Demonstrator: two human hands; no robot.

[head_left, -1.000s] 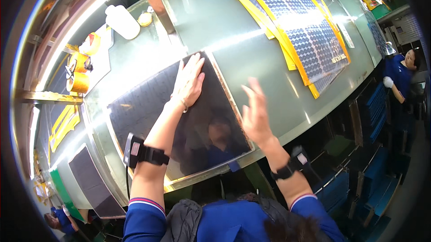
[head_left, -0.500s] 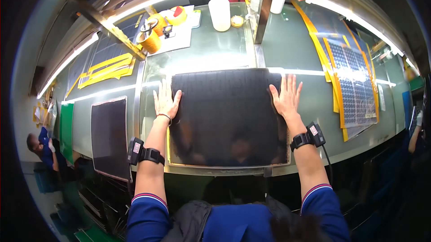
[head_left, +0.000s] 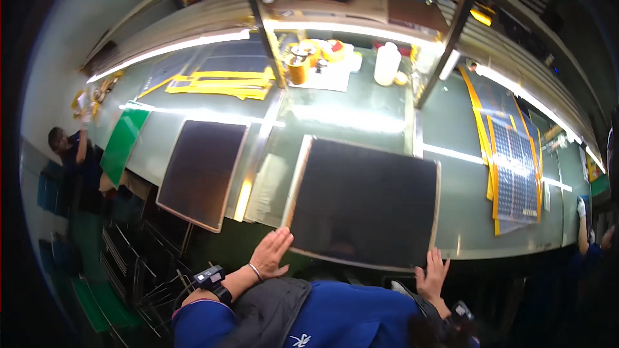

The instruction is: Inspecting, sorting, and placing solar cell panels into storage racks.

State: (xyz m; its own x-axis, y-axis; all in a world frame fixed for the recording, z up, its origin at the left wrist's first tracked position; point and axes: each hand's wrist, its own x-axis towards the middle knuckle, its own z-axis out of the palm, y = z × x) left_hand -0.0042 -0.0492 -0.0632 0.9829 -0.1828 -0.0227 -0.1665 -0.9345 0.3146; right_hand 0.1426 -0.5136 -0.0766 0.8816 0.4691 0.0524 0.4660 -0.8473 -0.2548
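Note:
A large dark rectangular panel (head_left: pixel 364 203) with a pale edge lies flat on the glossy green-grey workbench (head_left: pixel 361 116) in front of me. My left hand (head_left: pixel 271 252) rests flat, fingers together, against the panel's near left corner. My right hand (head_left: pixel 432 276) has its fingers spread and touches the near right corner at the bench's front edge. Neither hand grips anything. Both wrists carry dark bands.
A second dark panel (head_left: pixel 201 172) lies to the left, beside a green sheet (head_left: pixel 122 143). Yellow strips (head_left: pixel 222 83), tape rolls (head_left: pixel 298 67) and a white bottle (head_left: pixel 387 64) sit at the back. A blue cell panel with yellow strips (head_left: pixel 516 170) lies right. People work at far left (head_left: pixel 71 151) and far right (head_left: pixel 590 245).
Both hands slid from the panel's far part back to its near corners at the bench edge. My view swung left, and the panel now sits right of centre.

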